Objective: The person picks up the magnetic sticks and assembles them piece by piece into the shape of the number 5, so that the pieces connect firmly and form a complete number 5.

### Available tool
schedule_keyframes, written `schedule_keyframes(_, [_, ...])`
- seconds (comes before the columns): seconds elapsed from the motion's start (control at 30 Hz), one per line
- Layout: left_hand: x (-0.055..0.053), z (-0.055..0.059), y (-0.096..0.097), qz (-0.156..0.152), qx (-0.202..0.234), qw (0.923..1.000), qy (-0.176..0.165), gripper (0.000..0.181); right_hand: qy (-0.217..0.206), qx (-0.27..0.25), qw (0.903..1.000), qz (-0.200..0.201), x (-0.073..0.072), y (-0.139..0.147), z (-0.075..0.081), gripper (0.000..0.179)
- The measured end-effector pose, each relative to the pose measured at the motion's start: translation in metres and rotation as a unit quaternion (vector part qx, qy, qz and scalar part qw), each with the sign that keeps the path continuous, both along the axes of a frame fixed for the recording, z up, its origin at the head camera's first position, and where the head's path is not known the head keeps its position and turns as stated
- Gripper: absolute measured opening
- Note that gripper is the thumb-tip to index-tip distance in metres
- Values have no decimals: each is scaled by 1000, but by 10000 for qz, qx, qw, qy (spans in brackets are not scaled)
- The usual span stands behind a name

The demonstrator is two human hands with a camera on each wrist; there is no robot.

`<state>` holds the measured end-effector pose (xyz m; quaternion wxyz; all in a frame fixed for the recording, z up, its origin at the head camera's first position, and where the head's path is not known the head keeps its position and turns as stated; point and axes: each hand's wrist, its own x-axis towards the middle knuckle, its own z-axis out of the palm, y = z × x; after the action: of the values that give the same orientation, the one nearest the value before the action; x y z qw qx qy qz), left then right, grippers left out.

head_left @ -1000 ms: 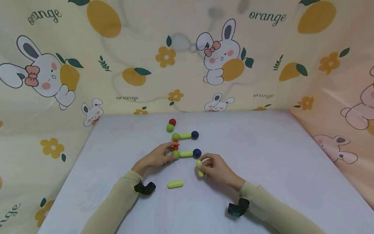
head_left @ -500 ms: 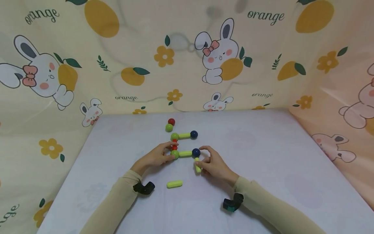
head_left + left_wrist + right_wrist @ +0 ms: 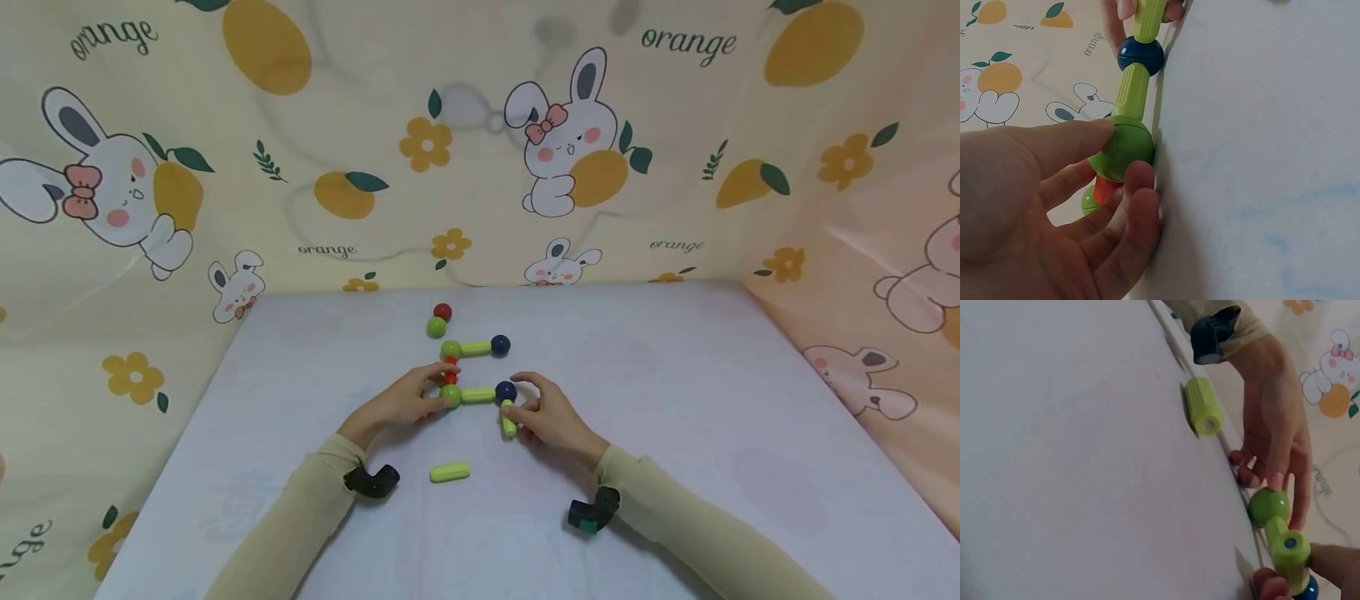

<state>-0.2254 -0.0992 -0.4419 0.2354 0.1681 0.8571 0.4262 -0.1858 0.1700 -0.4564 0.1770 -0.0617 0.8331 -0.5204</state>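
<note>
A magnetic ball-and-rod shape lies on the table: two green balls joined by a red rod (image 3: 451,379), each with a yellow-green rod leading right to a dark blue ball. My left hand (image 3: 408,400) grips the near green ball (image 3: 1127,150), thumb on top and fingers curled by the red rod. Between thumb and fingers, my right hand (image 3: 557,423) pinches a short yellow-green rod (image 3: 509,425). Its far end meets the near blue ball (image 3: 1140,57), and its metal-tipped free end faces the right wrist camera. The right index finger reaches beside that blue ball.
One loose yellow-green rod (image 3: 450,472) lies nearer the front, between the forearms. Behind the shape sit a loose red ball (image 3: 442,312) and a green ball (image 3: 436,327), side by side. A printed cloth (image 3: 480,167) hangs behind the white table (image 3: 675,417).
My right hand has moved forward and slightly left, bringing the pinched rod up to the near blue ball. The left hand has kept its hold on the green ball.
</note>
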Motion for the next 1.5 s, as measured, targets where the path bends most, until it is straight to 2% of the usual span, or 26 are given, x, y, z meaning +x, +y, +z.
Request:
schedule_keyframes(0.1, [1,0,1,18,-3,10000,-38,56,-138,88,9996,248,-4,3,1,58])
schedule_keyframes(0.3, [0,-2,1,-4,-25,10000,-27,56,-326,263,9962,758,-21,10,4,47])
schedule_keyframes(0.5, [0,-1,2,-23,27,10000,-42,55,-495,205,9937,981,-33,15,0,41])
schedule_keyframes(0.73, [1,-2,1,-64,42,9999,-65,55,-500,48,9918,1175,-36,18,-4,43])
schedule_keyframes(0.97, [2,-1,-2,-169,89,9998,-75,57,-418,53,9914,1239,-36,18,-4,43])
schedule_keyframes(1.2, [4,1,-7,-85,75,9998,-155,54,-370,14,9917,1230,-36,16,-2,43])
schedule_keyframes(1.5, [13,3,-13,88,149,9998,89,47,-416,-51,9921,1185,-37,19,-4,44])
